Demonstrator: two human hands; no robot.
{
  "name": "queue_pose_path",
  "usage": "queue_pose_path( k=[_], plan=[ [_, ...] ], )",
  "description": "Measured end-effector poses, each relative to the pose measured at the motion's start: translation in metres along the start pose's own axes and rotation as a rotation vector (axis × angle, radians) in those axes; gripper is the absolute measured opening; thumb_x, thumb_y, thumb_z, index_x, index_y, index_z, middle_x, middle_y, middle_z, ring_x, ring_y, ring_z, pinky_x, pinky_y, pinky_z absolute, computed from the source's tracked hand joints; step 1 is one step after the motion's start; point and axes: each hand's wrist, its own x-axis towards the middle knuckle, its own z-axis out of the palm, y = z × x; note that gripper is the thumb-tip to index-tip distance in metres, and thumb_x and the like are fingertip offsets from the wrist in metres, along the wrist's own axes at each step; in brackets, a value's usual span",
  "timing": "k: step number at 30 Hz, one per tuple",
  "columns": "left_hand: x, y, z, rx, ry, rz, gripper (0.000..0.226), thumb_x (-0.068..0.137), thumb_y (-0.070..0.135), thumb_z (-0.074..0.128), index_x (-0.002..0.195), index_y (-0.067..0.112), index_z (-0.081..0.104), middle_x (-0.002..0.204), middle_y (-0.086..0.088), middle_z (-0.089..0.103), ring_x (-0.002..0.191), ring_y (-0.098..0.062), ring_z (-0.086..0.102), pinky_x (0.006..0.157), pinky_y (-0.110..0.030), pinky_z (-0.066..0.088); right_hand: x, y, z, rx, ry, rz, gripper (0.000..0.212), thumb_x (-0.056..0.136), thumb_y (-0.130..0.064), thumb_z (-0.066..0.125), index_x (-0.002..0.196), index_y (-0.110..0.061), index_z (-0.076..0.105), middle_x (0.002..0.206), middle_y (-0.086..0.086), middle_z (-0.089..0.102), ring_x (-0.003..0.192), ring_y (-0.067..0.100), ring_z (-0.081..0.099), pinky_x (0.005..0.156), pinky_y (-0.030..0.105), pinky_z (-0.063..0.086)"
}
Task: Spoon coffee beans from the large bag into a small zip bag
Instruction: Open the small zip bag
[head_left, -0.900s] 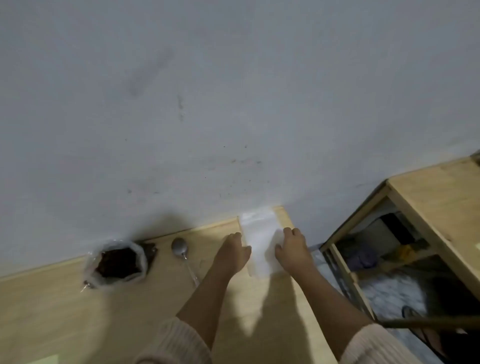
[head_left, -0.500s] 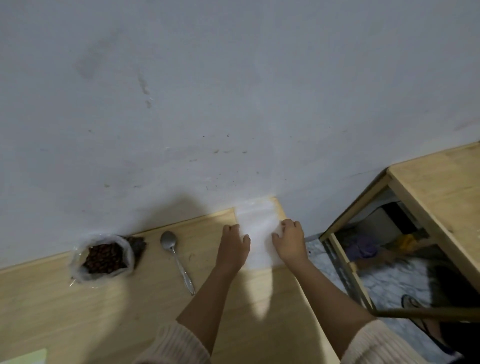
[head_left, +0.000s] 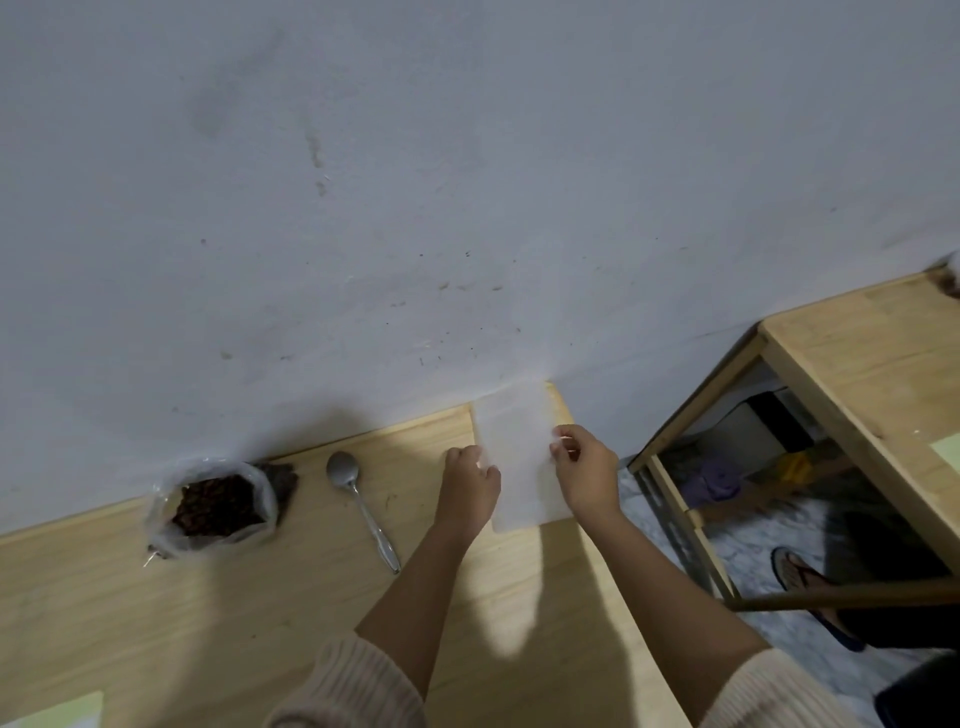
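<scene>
A small clear zip bag (head_left: 519, 457) lies flat near the far right corner of the wooden table (head_left: 260, 613), up against the wall. My left hand (head_left: 470, 491) pinches its left edge and my right hand (head_left: 584, 475) pinches its right edge. The large clear bag of coffee beans (head_left: 213, 506) stands open at the far left of the table by the wall. A metal spoon (head_left: 361, 506) lies on the table between the bean bag and my left hand, bowl toward the wall.
A grey wall (head_left: 467, 182) rises right behind the table. A second wooden table (head_left: 872, 374) stands to the right, across a gap showing floor, clutter and a sandalled foot (head_left: 800, 574). A pale green sheet (head_left: 57, 714) lies at the near left corner.
Both hands went from lying flat on the zip bag to pinching its side edges. The view has tilted down a little.
</scene>
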Motion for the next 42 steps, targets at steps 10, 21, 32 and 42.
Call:
queue_pose_path(
  k=[10,21,32,42],
  plan=[
    [0.0,-0.002,0.003,0.059,-0.053,0.034,0.029,0.086,0.006,0.052,0.114,-0.004,0.056,0.113,-0.016,0.045,0.103,-0.028,0.049,0.086,-0.021,0.036,-0.007,0.006,0.002,-0.129,0.0,-0.071,0.036,0.089,-0.006,0.058,0.124,0.001,0.057,0.12,0.018,0.058,0.106,0.03,0.058,0.094,0.033,0.047],
    [0.002,0.0,0.003,0.082,-0.062,0.058,0.033,0.087,0.007,0.052,0.118,-0.004,0.053,0.115,-0.018,0.045,0.109,-0.03,0.046,0.091,-0.026,0.035,-0.003,-0.002,-0.005,0.011,-0.105,-0.003,0.028,0.091,0.001,0.05,0.117,-0.009,0.056,0.09,0.013,0.064,0.076,0.016,0.057,0.058,0.002,0.041],
    [-0.009,0.018,-0.093,0.161,0.043,0.24,0.055,0.098,0.028,0.043,0.147,0.013,0.023,0.154,-0.008,0.019,0.142,-0.024,0.019,0.113,-0.032,0.02,-0.023,-0.064,-0.033,0.071,-0.251,-0.166,0.046,0.095,0.0,0.039,0.131,-0.026,0.052,0.077,0.0,0.051,0.062,0.005,0.044,0.058,0.004,0.036],
    [-0.067,-0.042,-0.238,-0.2,-0.033,0.167,0.011,0.089,0.006,0.057,0.093,0.008,0.067,0.078,0.004,0.061,0.066,-0.002,0.057,0.057,-0.009,0.042,-0.101,-0.126,0.053,0.039,-0.393,-0.29,0.037,0.096,-0.01,0.046,0.129,-0.023,0.055,0.09,0.001,0.058,0.08,0.008,0.053,0.073,0.009,0.039]
  ],
)
